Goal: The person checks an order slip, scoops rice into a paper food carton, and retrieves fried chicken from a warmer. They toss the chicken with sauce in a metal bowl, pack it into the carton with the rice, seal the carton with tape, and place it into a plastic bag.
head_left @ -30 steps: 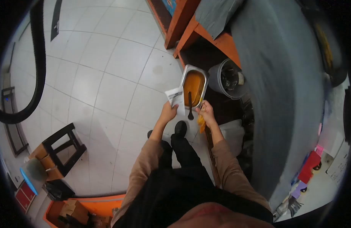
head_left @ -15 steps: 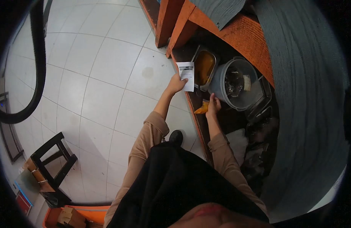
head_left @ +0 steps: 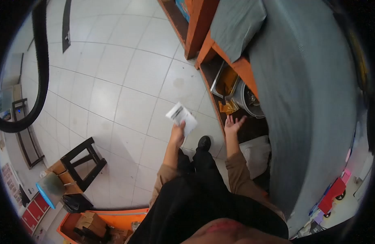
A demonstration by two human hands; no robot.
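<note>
My left hand [head_left: 178, 133] is closed on a white paper slip [head_left: 182, 117] with dark print, holding it over the floor. My right hand [head_left: 234, 124] is open, its fingers spread, just in front of a small clear packet with orange-yellow contents [head_left: 228, 107]. That packet lies on the dark shelf, and the fingertips are close to it; whether they touch, I cannot tell. Behind it are a metal tray with an amber content [head_left: 227, 81] and a clear plastic tub [head_left: 249, 97], the latter partly hidden by the grey cloth.
Grey cloth [head_left: 289, 101] drapes over the orange wooden shelf frame [head_left: 200, 30] on the right. A whitish plastic bag [head_left: 255, 156] lies on the shelf. A dark stool [head_left: 84, 163] stands on the tiled floor, with an orange crate [head_left: 126, 217] at the lower left.
My right hand has let go of the yellow packet, which now lies on the shelf, and its fingers have opened. My left hand has drawn back from the shelf with the paper slip. The view has shifted.
</note>
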